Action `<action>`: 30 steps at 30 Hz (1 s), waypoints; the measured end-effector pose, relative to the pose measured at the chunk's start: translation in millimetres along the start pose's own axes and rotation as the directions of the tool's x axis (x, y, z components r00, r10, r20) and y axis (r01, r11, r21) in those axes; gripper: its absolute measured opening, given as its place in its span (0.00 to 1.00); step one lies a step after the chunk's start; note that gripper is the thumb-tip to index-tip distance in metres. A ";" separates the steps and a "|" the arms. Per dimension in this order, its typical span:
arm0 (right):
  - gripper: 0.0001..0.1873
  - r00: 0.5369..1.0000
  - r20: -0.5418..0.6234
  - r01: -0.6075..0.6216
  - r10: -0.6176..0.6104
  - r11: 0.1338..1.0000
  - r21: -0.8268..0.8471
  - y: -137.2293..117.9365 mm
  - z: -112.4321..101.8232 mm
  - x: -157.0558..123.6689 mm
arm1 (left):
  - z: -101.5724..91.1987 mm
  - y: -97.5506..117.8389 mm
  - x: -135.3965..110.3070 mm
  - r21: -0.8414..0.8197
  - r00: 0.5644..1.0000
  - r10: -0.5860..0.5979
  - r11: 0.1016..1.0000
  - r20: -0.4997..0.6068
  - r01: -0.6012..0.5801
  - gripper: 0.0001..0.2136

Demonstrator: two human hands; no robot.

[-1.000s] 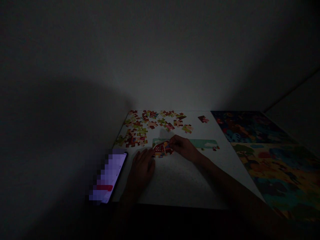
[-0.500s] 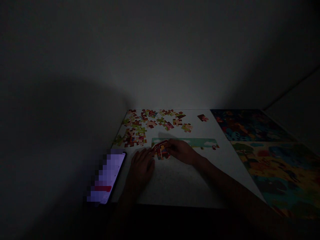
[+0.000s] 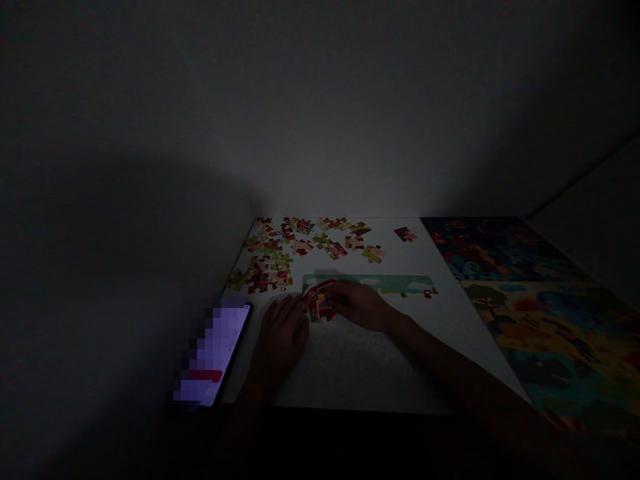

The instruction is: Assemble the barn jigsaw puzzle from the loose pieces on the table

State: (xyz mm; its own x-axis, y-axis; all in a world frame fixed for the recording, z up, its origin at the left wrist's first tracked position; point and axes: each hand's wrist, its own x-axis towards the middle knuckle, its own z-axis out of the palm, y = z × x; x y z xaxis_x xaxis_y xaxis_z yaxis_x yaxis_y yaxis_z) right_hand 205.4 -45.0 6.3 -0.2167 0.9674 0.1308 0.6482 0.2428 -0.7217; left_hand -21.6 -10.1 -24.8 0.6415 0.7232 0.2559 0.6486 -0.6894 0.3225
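Observation:
The scene is very dark. A small joined cluster of red and orange puzzle pieces (image 3: 318, 303) lies on the white table (image 3: 360, 360). My right hand (image 3: 361, 304) lies over the cluster's right side, fingers curled on it. My left hand (image 3: 281, 333) rests flat on the table just left of the cluster, fingers stretched toward it. Behind the hands runs a joined green strip of puzzle (image 3: 395, 284).
Several loose puzzle pieces (image 3: 295, 250) are scattered at the table's far left, and one single piece (image 3: 405, 234) lies farther right. Two finished colourful puzzles (image 3: 525, 300) cover the right side. A lit phone (image 3: 215, 353) lies at the table's left front edge. A wall stands behind.
My right hand has slid a little left over the red cluster, covering more of it. My left hand has stayed almost still.

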 end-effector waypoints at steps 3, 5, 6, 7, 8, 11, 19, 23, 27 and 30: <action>0.14 1.000 -0.001 0.015 -0.015 1.000 -0.019 1.4 0.9 -0.1 | -1.0 0.4 0.4 -0.001 1.000 0.004 1.000 0.016 -0.004 0.18; 0.13 1.000 -0.002 0.014 -0.014 1.000 -0.018 2.8 2.0 0.2 | -2.2 1.3 0.8 -0.003 1.000 0.003 1.000 0.024 -0.003 0.18; 0.13 1.000 -0.004 0.010 -0.010 1.000 -0.018 3.4 2.5 0.4 | -2.8 1.8 0.9 -0.003 1.000 0.000 1.000 0.023 0.000 0.17; 0.12 1.000 -0.004 0.008 -0.008 1.000 -0.023 3.7 2.9 0.5 | -3.3 2.2 1.0 -0.004 1.000 -0.002 1.000 0.019 0.002 0.17; 0.12 1.000 -0.006 0.009 -0.010 0.999 -0.032 4.0 3.2 0.5 | -3.6 2.4 1.1 -0.004 1.000 0.000 1.000 0.018 0.000 0.17; 0.11 0.999 -0.014 0.045 -0.046 0.996 -0.072 4.0 4.1 -0.7 | -3.5 1.1 0.9 0.000 1.000 0.011 1.000 0.016 -0.011 0.17; 0.16 0.984 -0.084 0.143 -0.158 0.976 -0.162 0.1 5.9 -12.3 | -1.2 -1.4 -0.9 0.000 0.999 0.023 1.000 0.033 -0.023 0.18; 0.24 0.977 0.000 0.211 -0.214 0.965 -0.154 -3.8 4.4 -14.6 | -1.8 2.4 -2.0 -0.021 0.999 -0.031 0.999 -0.026 0.030 0.19; 0.29 0.975 0.058 0.223 -0.216 0.958 -0.183 -5.8 4.2 -15.4 | -0.9 2.2 -2.3 -0.018 0.996 -0.046 0.999 -0.076 0.044 0.18; 0.20 0.973 0.065 0.229 -0.221 0.956 -0.183 -8.2 4.4 -14.3 | 1.0 0.3 -1.1 -0.018 0.995 -0.050 0.999 -0.090 0.048 0.17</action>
State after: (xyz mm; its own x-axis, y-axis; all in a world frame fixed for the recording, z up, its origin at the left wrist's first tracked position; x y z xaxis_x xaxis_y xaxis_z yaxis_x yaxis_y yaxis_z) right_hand 200.0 -61.2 7.4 -0.4014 0.8832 0.2425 0.7034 0.4668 -0.5361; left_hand -21.7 -11.2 -25.9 0.5690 0.7572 0.3208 0.6713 -0.6530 0.3507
